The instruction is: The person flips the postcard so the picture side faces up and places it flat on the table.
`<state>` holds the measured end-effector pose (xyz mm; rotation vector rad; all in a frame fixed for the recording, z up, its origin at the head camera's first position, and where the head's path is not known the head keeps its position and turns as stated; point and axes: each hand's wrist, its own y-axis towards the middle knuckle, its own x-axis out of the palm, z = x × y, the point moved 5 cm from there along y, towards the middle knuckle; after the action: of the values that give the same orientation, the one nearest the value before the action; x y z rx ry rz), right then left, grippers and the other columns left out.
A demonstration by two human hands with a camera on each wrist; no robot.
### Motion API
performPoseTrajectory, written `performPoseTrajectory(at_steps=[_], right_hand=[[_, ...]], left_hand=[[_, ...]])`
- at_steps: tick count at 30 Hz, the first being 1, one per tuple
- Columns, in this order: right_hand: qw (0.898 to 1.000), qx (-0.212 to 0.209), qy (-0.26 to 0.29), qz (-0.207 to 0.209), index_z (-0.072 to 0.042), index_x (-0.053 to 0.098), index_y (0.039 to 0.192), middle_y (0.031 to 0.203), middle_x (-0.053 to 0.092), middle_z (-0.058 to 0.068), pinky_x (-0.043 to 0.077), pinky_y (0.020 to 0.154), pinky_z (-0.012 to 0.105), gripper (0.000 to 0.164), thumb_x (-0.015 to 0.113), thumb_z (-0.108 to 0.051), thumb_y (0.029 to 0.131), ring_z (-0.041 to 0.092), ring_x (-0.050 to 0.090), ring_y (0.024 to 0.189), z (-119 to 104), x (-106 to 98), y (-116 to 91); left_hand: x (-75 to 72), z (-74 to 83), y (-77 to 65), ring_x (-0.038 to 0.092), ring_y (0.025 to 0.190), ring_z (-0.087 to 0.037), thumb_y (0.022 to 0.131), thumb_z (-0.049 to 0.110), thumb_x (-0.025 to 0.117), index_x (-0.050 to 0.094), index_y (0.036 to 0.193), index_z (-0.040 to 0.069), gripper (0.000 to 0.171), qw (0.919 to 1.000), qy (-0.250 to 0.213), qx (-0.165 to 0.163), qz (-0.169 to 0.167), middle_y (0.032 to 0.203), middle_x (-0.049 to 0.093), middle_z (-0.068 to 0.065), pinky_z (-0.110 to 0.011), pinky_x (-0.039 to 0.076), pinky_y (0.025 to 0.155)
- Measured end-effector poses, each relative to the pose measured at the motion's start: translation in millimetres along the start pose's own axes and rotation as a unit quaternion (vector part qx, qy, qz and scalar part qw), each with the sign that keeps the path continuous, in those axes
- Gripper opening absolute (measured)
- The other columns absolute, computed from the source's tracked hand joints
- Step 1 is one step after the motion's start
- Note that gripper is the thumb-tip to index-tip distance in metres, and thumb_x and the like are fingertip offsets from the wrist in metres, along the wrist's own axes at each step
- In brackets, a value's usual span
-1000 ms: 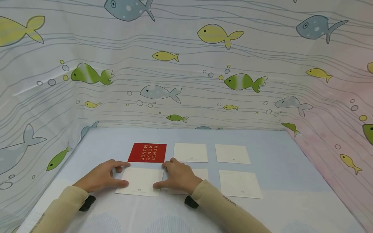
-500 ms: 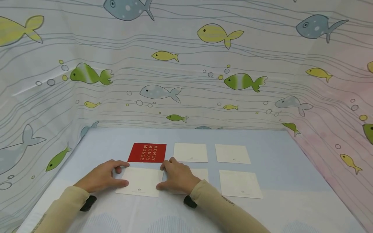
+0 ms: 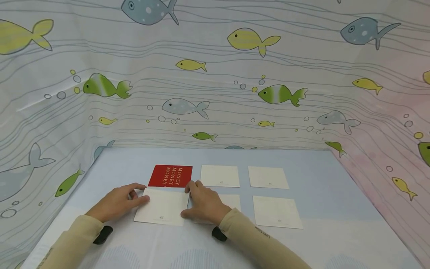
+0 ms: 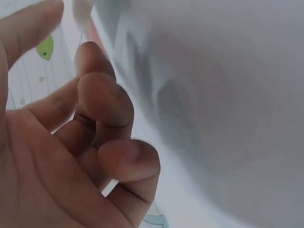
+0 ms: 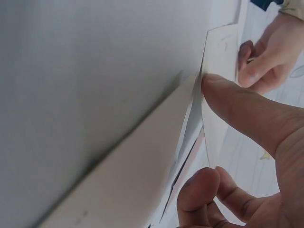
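Observation:
The front-left white card (image 3: 162, 207) lies between both hands, its far edge tipped up a little. My left hand (image 3: 115, 203) pinches it near the far left corner, thumb over the white face and index finger at the edge. My right hand (image 3: 206, 203) holds its right edge, thumb toward the near corner and fingers at the far one. In the right wrist view the card (image 5: 216, 104) stands tilted against the right thumb, with the neighbouring white card (image 5: 133, 166) below. The left wrist view shows curled fingers (image 4: 107, 97) and little of the card.
Behind the held card lies a red card (image 3: 161, 175) printed with MONEY. More white cards lie in two rows: back middle (image 3: 220, 175), back right (image 3: 268, 176), front right (image 3: 277, 211), and a front middle card (image 3: 233, 201) partly under the right hand. Fish-patterned cloth (image 3: 221, 78) surrounds the table.
The front-left card's far edge has risen slightly. My left thumb has moved up along the card's left side toward the index finger; the right thumb has shifted slightly right, onto the card's edge.

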<state>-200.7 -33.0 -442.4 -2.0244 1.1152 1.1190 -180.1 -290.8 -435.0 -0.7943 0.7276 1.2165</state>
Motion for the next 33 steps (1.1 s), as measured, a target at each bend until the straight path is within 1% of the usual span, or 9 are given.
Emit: performPoseTrajectory(at_steps=[7, 11, 14, 20, 23, 26, 29, 31, 33], right_hand=[[1.000, -0.006, 0.026, 0.010, -0.022, 0.052, 0.119, 0.102, 0.055, -0.007, 0.046, 0.068, 0.026, 0.058, 0.090, -0.035, 0.077, 0.008, 0.053, 0.075, -2.7, -2.2, -1.2], [0.999, -0.005, 0.036, 0.012, -0.024, 0.051, 0.121, 0.101, 0.055, -0.008, 0.047, 0.068, 0.025, 0.059, 0.090, -0.034, 0.078, 0.009, 0.054, 0.075, -2.5, -2.1, -1.1], [0.999, -0.003, 0.045, 0.011, -0.024, 0.051, 0.122, 0.098, 0.054, -0.009, 0.046, 0.067, 0.025, 0.059, 0.090, -0.033, 0.078, 0.008, 0.053, 0.074, -1.5, -1.4, -1.0], [0.998, 0.003, 0.066, 0.019, -0.020, 0.048, 0.137, 0.085, 0.057, -0.010, 0.045, 0.061, 0.024, 0.072, 0.089, -0.031, 0.079, 0.007, 0.053, 0.068, 1.6, -3.6, -1.8], [0.996, 0.007, 0.084, 0.008, -0.017, 0.044, 0.145, 0.075, 0.058, -0.009, 0.045, 0.058, 0.025, 0.076, 0.086, -0.031, 0.082, 0.007, 0.054, 0.062, 3.6, -4.1, -2.2], [0.991, 0.018, 0.132, -0.020, -0.013, 0.048, 0.144, 0.069, 0.062, -0.010, 0.047, 0.064, 0.027, 0.068, 0.080, -0.034, 0.088, 0.008, 0.056, 0.065, 6.3, -1.7, -1.9], [0.978, 0.039, 0.201, -0.049, -0.009, 0.055, 0.137, 0.069, 0.068, -0.010, 0.047, 0.075, 0.032, 0.056, 0.072, -0.039, 0.093, 0.009, 0.058, 0.069, 9.0, 1.6, -1.1], [0.970, 0.052, 0.232, -0.058, -0.008, 0.060, 0.130, 0.069, 0.070, -0.010, 0.045, 0.081, 0.034, 0.048, 0.065, -0.042, 0.097, 0.011, 0.058, 0.068, 10.3, 2.7, -0.4], [0.964, 0.058, 0.253, -0.058, -0.008, 0.064, 0.123, 0.069, 0.072, -0.010, 0.043, 0.081, 0.037, 0.042, 0.060, -0.043, 0.100, 0.014, 0.057, 0.062, 10.2, 2.1, -0.2]], left_hand=[[2.0, -4.4, 3.0, 0.051, 0.063, -0.016, 0.097, 0.045, 0.067, 0.058, 0.132, -0.002, 0.059, 0.9976, -0.057, -0.034, -0.022, 0.066, 0.057, 0.000, -0.031, 0.039, 0.061], [5.3, -5.0, 2.6, 0.053, 0.059, -0.018, 0.098, 0.040, 0.066, 0.056, 0.129, -0.004, 0.055, 0.9907, -0.120, -0.050, -0.040, 0.067, 0.062, -0.003, -0.030, 0.041, 0.057], [7.4, -4.4, 1.5, 0.054, 0.057, -0.019, 0.098, 0.039, 0.067, 0.055, 0.125, -0.003, 0.051, 0.9862, -0.149, -0.057, -0.045, 0.069, 0.065, -0.004, -0.030, 0.042, 0.054], [7.4, -4.2, -1.1, 0.058, 0.058, -0.020, 0.098, 0.039, 0.067, 0.057, 0.118, -0.001, 0.046, 0.9873, -0.144, -0.059, -0.034, 0.070, 0.067, -0.004, -0.031, 0.044, 0.061], [6.6, -3.9, -2.0, 0.060, 0.060, -0.020, 0.098, 0.038, 0.067, 0.057, 0.117, -0.001, 0.045, 0.9882, -0.140, -0.055, -0.029, 0.071, 0.068, -0.003, -0.031, 0.045, 0.064], [6.5, -3.6, -2.3, 0.061, 0.062, -0.020, 0.098, 0.038, 0.067, 0.057, 0.117, -0.001, 0.045, 0.9893, -0.134, -0.053, -0.027, 0.071, 0.069, -0.002, -0.031, 0.045, 0.067], [6.5, -2.7, -2.4, 0.061, 0.063, -0.020, 0.098, 0.038, 0.067, 0.058, 0.117, 0.000, 0.043, 0.9903, -0.127, -0.050, -0.024, 0.071, 0.069, -0.001, -0.031, 0.045, 0.067], [6.2, -1.1, -2.6, 0.060, 0.063, -0.020, 0.098, 0.037, 0.067, 0.058, 0.115, 0.000, 0.042, 0.9911, -0.122, -0.047, -0.023, 0.071, 0.069, -0.001, -0.031, 0.044, 0.068], [6.3, 0.0, -2.8, 0.060, 0.064, -0.020, 0.098, 0.037, 0.067, 0.058, 0.115, 0.001, 0.041, 0.9916, -0.119, -0.046, -0.022, 0.071, 0.069, -0.001, -0.031, 0.044, 0.069]])
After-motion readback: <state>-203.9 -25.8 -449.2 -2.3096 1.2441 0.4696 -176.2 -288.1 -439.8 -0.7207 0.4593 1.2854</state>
